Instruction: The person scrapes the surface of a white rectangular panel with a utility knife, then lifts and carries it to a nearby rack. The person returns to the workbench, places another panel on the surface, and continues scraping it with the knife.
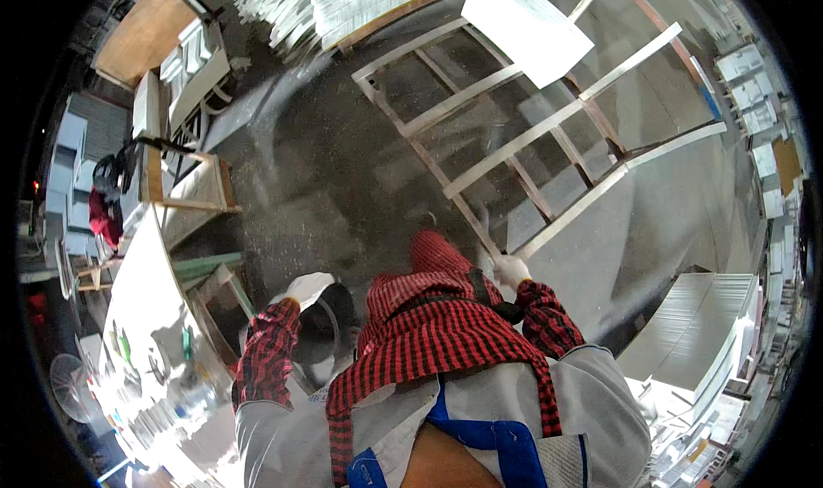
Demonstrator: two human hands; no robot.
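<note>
Head view — left hand (307, 289): white-gloved, grasping the rim of a round pail (319, 334), beside the red-and-black checked apron (446, 342). Right hand (512, 269): white-gloved, touching the near corner of a barred frame (549, 124); whether clenched, cannot tell. Frame: over grey floor (317, 197). White panel (527, 29): across the frame's far edge. Pale stacked strips (369, 8) — just beyond its far left corner.

Free floor (300, 179) left, obstructive frame (514, 150) right
</note>
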